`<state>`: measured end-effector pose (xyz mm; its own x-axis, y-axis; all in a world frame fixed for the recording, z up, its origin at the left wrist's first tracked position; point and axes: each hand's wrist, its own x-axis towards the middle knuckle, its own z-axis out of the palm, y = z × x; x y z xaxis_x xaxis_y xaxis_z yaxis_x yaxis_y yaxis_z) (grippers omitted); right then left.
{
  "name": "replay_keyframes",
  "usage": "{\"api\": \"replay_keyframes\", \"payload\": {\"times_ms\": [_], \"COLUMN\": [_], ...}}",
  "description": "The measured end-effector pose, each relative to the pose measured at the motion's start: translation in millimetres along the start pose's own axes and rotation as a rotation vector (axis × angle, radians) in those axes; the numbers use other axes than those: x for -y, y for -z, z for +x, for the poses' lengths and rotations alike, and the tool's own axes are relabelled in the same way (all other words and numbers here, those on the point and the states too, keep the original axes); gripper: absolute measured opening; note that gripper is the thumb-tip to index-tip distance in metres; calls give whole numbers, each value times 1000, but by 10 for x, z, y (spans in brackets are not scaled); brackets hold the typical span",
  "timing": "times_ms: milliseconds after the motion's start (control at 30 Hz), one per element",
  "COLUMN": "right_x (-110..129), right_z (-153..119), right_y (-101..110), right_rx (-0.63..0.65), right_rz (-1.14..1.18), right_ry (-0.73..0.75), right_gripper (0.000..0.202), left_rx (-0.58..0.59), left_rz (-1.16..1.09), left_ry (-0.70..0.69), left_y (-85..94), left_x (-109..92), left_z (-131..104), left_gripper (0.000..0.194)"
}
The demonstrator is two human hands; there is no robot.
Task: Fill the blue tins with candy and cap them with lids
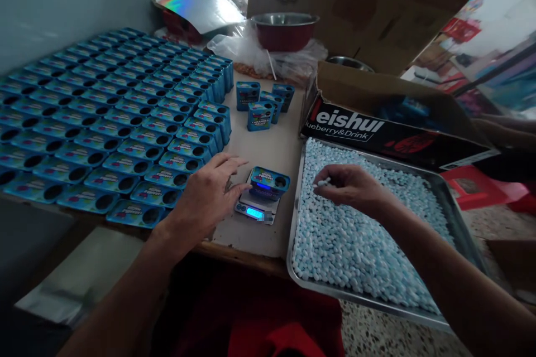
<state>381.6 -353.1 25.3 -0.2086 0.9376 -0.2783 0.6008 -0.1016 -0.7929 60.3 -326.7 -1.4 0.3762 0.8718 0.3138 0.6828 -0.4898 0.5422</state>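
Fingers (335, 172) of the right hand (360, 185) are curled together on a few pale candies (323, 182), with the thumb closing in from below. That hand is above the left part of a metal tray (464, 242), where a thick layer of light blue and white candies (355, 245) covers most of the bottom. The left hand (209, 194) has its fingers apart and holds nothing; its thumb reaches the left edge of a small scale (255, 214), though whether it touches cannot be told. On the scale, a blue box (270, 180) stands with its top and the dark round hole in it facing up. The scale's display glows blue, but its figures are not readable. Left of the hand, many matching boxes (138, 142) stand in close rows on the table (247, 148). Four more boxes (259, 116) stand in a loose group beyond the scale. Behind the tray sits a cardboard carton (377, 128) with a black printed side and some blue things inside. Farther back, a red bowl (287, 33) with a metal inside rests among clear plastic (234, 44).
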Motion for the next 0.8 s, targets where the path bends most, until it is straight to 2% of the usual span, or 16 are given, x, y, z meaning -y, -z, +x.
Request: {"api": "replay_keyframes", "payload": {"times_ms": [67, 133, 200, 300, 400, 500, 633, 800], "right_x": [255, 485, 660, 806, 852, 868, 859, 625], "right_z": [97, 197, 285, 372, 402, 400, 378, 298], "right_y": [-44, -101, -163, -246, -303, -348, -379, -194], "right_rx": [0, -17, -25, 23, 63, 62, 19, -105], "right_rz": [-66, -251, -460, -704, -819, -766, -560, -13], "right_ry": [105, 226, 332, 412, 430, 435, 404, 209], "right_gripper": [21, 12, 13, 20, 23, 25, 26, 16], "left_rx": [-3, -5, -8, -6, 5, 10, -9, -38], "left_rz": [-5, 2, 14, 20, 12, -1, -13, -20], "left_ry": [-7, -2, 1, -22, -41, -40, -40, -24], "left_y": [20, 50, 76, 92, 90, 89, 93, 82], "left_x": [48, 79, 90, 86, 85, 103, 134, 107], "left_z": [-12, -22, -29, -37, -48, -57, -54, -8], "left_gripper": [43, 44, 44, 42, 40, 42, 41, 33]}}
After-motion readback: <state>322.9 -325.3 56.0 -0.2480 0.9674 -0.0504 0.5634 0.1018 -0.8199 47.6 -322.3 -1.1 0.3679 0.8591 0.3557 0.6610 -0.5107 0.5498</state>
